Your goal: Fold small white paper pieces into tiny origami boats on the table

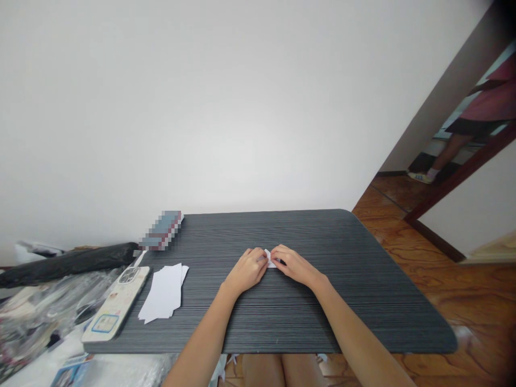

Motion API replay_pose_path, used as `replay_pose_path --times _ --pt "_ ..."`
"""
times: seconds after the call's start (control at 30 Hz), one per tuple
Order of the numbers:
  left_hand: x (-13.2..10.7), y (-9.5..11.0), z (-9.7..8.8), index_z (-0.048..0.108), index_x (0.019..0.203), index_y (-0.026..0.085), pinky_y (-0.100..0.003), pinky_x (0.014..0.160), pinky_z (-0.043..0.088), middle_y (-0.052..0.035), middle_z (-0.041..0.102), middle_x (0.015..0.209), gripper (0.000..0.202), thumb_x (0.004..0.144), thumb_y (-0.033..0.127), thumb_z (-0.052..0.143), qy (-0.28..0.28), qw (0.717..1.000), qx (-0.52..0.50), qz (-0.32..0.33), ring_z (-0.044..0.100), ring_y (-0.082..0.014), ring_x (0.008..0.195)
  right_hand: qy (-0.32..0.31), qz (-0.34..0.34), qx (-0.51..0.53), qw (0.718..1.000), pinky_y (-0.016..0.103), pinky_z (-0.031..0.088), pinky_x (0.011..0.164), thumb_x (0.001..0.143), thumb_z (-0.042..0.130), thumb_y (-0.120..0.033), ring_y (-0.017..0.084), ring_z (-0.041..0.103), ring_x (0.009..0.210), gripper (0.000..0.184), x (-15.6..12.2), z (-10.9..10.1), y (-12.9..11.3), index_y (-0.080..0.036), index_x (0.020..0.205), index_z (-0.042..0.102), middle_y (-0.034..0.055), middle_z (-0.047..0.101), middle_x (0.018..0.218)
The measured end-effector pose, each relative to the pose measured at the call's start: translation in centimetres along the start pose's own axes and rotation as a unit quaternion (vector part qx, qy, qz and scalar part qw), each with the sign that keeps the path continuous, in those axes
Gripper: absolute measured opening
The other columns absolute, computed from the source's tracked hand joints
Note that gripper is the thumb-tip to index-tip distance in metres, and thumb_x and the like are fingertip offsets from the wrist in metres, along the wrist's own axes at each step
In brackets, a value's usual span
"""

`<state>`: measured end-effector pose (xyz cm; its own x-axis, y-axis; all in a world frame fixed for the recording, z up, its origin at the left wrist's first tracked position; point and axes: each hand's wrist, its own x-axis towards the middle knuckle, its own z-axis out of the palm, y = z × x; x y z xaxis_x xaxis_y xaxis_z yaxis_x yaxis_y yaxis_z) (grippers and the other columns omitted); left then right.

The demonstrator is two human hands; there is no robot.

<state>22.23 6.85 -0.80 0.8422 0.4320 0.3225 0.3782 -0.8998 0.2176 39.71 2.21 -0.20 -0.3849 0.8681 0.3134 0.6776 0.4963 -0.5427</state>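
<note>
A small piece of white paper lies at the middle of the dark striped table, between my two hands. My left hand has its curled fingers closed at the paper's left side. From the right, my right hand pinches the paper's other side with thumb and forefinger. Both hands hide much of the paper, so its full shape cannot be made out. To the left, a loose stack of white paper sheets rests on the table.
A phone in a pale case lies at the table's left edge. Behind it sits a blurred-out box-like object. Plastic bags and a long black bundle crowd the left. Another person stands beyond the doorway at right.
</note>
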Motion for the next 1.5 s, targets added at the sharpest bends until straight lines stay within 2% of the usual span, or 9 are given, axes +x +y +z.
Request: replay_pose_path --times 0.17,0.33,0.53,0.7,0.9,1.0,1.27,1.4,1.5 --pt "-0.1 0.2 0.2 0.055 0.096 0.014 -0.033 0.078 0.042 -0.0086 0.052 0.09 0.026 0.086 0.018 0.031 -0.019 1.0 0.0 0.01 0.049 -0.0177 0.087 -0.013 0.0 0.006 1.0 0.031 0.041 0.078 0.081 0.047 -0.017 0.017 0.048 0.088 0.012 -0.2 0.0 0.0 -0.018 0.085 0.059 0.0058 0.055 0.089" --pt "-0.5 -0.5 0.1 0.056 0.098 0.016 -0.03 0.082 0.042 -0.0078 0.051 0.097 0.026 0.084 0.014 0.035 -0.024 0.997 -0.07 -0.008 0.049 -0.0163 0.092 -0.009 0.017 0.019 1.0 0.03 0.04 0.077 0.082 0.043 -0.015 0.016 0.049 0.086 0.016 -0.2 0.0 0.1 -0.017 0.079 0.059 0.0055 0.056 0.087" --pt "-0.4 -1.3 0.3 0.063 0.083 0.017 -0.029 0.077 0.042 -0.0054 0.054 0.087 0.021 0.081 0.018 0.042 0.028 0.985 -0.15 -0.08 0.049 -0.0151 0.084 0.021 0.069 0.058 0.996 0.028 0.039 0.073 0.081 0.046 -0.016 0.015 0.051 0.079 0.013 -0.1 0.3 0.5 -0.016 0.075 0.057 0.0048 0.055 0.083" --pt "0.1 -1.7 0.4 0.064 0.074 0.017 -0.028 0.071 0.04 -0.0041 0.057 0.077 0.02 0.08 0.024 0.046 0.033 0.975 -0.16 -0.154 0.05 -0.0154 0.076 0.032 0.098 0.062 0.993 0.026 0.039 0.069 0.08 0.047 -0.016 0.014 0.051 0.073 0.013 0.1 0.7 0.9 -0.016 0.072 0.057 0.0039 0.053 0.08" --pt "0.4 -1.5 0.9 0.059 0.07 0.016 -0.029 0.068 0.039 -0.0034 0.057 0.07 0.015 0.077 0.021 0.047 0.043 0.973 -0.125 -0.187 0.049 -0.0163 0.071 0.031 0.111 0.028 0.993 0.026 0.039 0.069 0.078 0.048 -0.016 0.014 0.051 0.074 0.01 0.5 1.0 1.2 -0.015 0.073 0.056 0.0044 0.053 0.079" --pt "0.5 -1.3 1.2 0.055 0.073 0.016 -0.03 0.067 0.04 -0.0034 0.056 0.07 0.008 0.076 0.017 0.048 0.046 0.972 -0.117 -0.197 0.048 -0.0169 0.071 0.019 0.117 0.008 0.993 0.025 0.038 0.068 0.076 0.049 -0.015 0.014 0.051 0.073 0.009 0.9 1.0 1.6 -0.015 0.072 0.057 0.0043 0.054 0.077" --pt "0.5 -1.1 1.8 0.048 0.076 0.016 -0.033 0.072 0.04 -0.004 0.052 0.075 0.01 0.074 0.008 0.042 0.045 0.973 -0.1 -0.204 0.046 -0.018 0.077 -0.062 0.178 -0.024 0.982 0.022 0.037 0.058 0.068 0.058 -0.018 0.013 0.052 0.063 0.007 2.7 0.2 2.1 -0.016 0.061 0.058 0.0035 0.057 0.07" --pt "0.7 -0.5 1.7 0.047 0.079 0.015 -0.033 0.076 0.038 -0.0061 0.051 0.08 0.013 0.076 0.007 0.038 0.021 0.977 -0.054 -0.207 0.044 -0.0184 0.08 -0.084 0.187 -0.039 0.978 0.023 0.035 0.056 0.066 0.059 -0.016 0.014 0.052 0.061 0.011 3.2 0.0 2.0 -0.015 0.057 0.055 0.0032 0.056 0.066" --pt "0.6 0.0 1.4 0.047 0.082 0.014 -0.033 0.076 0.036 -0.0077 0.05 0.083 0.012 0.078 0.009 0.037 0.002 0.975 -0.001 -0.221 0.043 -0.0192 0.082 -0.082 0.192 -0.049 0.977 0.023 0.035 0.059 0.065 0.061 -0.017 0.015 0.051 0.067 0.009 3.2 0.1 2.0 -0.015 0.062 0.054 0.0039 0.055 0.071"
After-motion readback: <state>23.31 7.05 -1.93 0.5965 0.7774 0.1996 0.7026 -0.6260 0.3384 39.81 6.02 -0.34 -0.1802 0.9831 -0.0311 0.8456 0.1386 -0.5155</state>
